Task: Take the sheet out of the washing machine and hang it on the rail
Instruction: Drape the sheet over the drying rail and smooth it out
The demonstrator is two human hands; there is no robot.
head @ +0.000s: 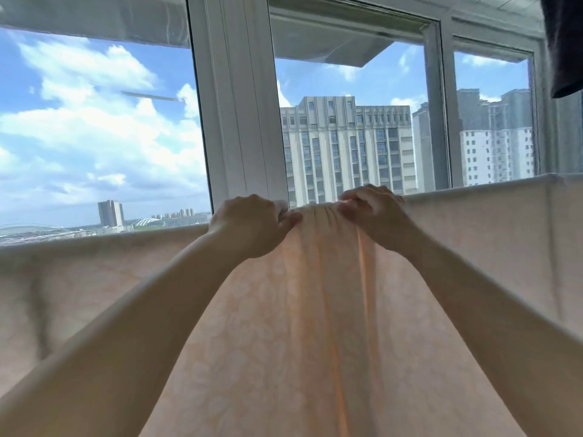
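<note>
So the sheet (315, 326) is a pale peach/pinkish thing with a faint floral-looking pattern woven or printed into it, thin enough that daylight glows through it. It's draped along what must be the rail, though the rail itself is hidden under the fabric, so can't really see it. The top edge runs across the whole view, sagging lower on the left and sitting higher on the right. In the middle it's bunched into a cluster of vertical pleats that fan out downward.

Both arms are stretched up to that bunched bit. The left hand (252, 225) is curled closed, gripping the gathered top edge, thumb pressed against the cloth. The right hand (372, 212) is just beside it, fingers curled over the top, pinching the same bunch.

Count: one sheet, two hands, three window panes (94, 121) behind, with a white frame (239, 99) between them. One dark cloth (564, 42) hangs in the top right corner.
</note>
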